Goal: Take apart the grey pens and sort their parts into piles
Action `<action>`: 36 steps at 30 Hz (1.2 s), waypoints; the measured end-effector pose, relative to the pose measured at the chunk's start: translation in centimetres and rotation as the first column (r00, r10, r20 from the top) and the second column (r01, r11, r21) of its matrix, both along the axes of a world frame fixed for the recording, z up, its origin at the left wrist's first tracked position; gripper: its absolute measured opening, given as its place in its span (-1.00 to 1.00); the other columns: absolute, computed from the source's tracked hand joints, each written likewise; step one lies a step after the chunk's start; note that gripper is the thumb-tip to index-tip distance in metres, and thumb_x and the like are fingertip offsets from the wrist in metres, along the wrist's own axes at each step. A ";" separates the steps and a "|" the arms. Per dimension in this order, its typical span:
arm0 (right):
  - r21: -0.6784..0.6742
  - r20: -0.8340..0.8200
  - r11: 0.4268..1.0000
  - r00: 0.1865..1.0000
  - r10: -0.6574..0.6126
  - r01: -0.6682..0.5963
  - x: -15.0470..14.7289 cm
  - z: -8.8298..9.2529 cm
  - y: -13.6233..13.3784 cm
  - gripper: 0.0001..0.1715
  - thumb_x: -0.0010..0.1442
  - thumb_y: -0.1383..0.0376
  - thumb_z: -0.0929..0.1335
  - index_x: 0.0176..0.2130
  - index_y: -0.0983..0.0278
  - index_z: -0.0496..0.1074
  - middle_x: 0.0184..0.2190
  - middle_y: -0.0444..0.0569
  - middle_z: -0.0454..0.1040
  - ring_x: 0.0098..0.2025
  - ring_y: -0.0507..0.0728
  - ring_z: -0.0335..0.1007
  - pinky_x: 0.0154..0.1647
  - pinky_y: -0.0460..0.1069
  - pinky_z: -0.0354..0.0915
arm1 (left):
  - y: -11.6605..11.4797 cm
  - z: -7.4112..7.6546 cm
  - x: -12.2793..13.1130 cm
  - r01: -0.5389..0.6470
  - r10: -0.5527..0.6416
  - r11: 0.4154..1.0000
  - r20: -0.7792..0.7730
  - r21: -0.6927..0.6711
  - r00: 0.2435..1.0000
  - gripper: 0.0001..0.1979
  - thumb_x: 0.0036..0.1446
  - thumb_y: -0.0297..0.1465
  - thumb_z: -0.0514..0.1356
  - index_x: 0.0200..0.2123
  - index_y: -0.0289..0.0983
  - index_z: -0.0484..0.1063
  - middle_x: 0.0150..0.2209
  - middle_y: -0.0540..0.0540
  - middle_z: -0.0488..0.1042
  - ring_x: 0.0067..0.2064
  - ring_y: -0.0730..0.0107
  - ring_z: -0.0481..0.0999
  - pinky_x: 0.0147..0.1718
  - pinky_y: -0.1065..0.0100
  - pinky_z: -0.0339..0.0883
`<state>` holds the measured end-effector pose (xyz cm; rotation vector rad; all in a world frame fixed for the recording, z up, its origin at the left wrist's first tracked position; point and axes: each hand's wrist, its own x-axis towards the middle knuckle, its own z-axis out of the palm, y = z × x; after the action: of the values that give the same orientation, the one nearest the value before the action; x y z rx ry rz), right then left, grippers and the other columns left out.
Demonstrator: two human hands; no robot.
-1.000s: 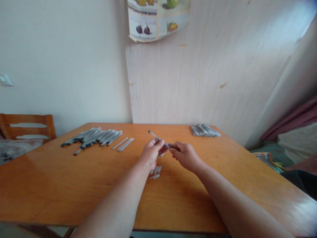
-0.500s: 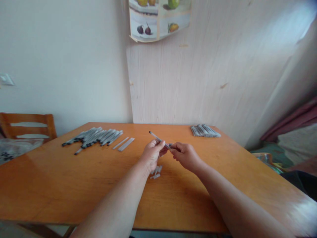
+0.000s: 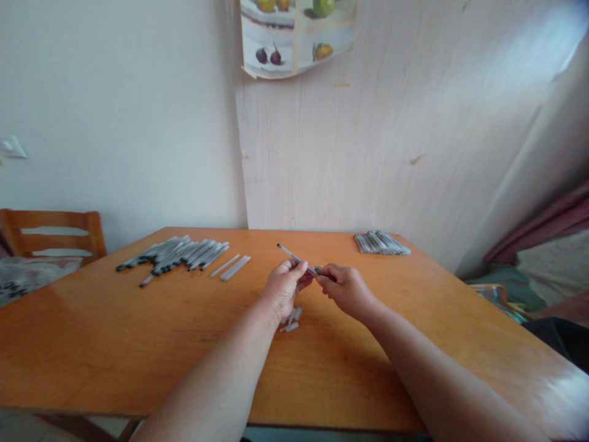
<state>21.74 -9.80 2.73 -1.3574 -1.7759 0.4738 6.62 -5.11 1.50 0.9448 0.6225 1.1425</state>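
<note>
Only my view has drifted slightly; left grip and right grip both pinch the pen, so handling continues.

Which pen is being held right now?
The slanted pen, between the left hand and right hand; the others lie in the left pile and right pile.

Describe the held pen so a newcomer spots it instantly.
Find the wooden table, then the left hand and right hand over its middle. A slim, dark-ended pen slants between them. Unlike the left pile and right pile, it's hand-held.
</note>
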 end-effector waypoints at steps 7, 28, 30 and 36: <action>0.042 0.034 0.999 0.999 -0.016 0.014 -0.2 0.5 -0.2 -0.77 0.19 0.26 0.27 -0.42 0.29 0.44 -0.56 -0.12 0.40 -0.50 0.00 0.28 -0.49 -0.11 0.14 | -0.1 0.0 0.1 -0.014 0.014 1.000 0.004 -0.004 1.000 -0.74 -0.01 -0.31 0.34 -0.35 -0.29 0.34 -0.37 -0.11 0.54 -0.33 0.41 0.53 -0.21 0.32 0.36; 0.077 0.064 0.993 0.993 -0.098 0.093 0.5 -0.1 0.6 -0.80 0.14 0.21 0.31 -0.36 0.29 0.47 -0.52 -0.13 0.44 -0.49 0.00 0.26 -0.49 -0.11 0.10 | 0.9 0.1 0.0 -0.109 0.112 0.992 0.052 -0.066 0.992 -0.82 0.03 -0.39 0.31 -0.36 -0.30 0.36 -0.38 -0.10 0.54 -0.37 0.45 0.54 -0.30 0.38 0.41; 0.076 0.062 0.992 0.993 -0.102 0.097 0.4 0.0 0.6 -0.78 0.16 0.20 0.30 -0.38 0.28 0.47 -0.53 -0.14 0.44 -0.50 0.00 0.26 -0.49 -0.11 0.10 | 0.9 0.0 0.1 -0.105 0.109 0.992 0.059 -0.068 0.992 -0.81 0.02 -0.38 0.32 -0.36 -0.30 0.36 -0.38 -0.11 0.54 -0.37 0.45 0.54 -0.30 0.37 0.41; 0.099 0.066 0.985 0.987 -0.147 0.140 0.5 -0.2 0.7 -0.75 0.15 0.18 0.31 -0.41 0.28 0.48 -0.56 -0.15 0.42 -0.52 0.00 0.24 -0.51 -0.11 0.07 | 1.1 -0.1 0.0 -0.090 0.093 0.994 0.049 -0.063 0.994 -0.78 0.00 -0.34 0.34 -0.36 -0.30 0.37 -0.36 -0.12 0.55 -0.36 0.42 0.55 -0.32 0.37 0.41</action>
<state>22.29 -9.12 2.52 -1.4402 -1.7215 0.2626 6.66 -4.01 1.37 0.8394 0.6604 1.2197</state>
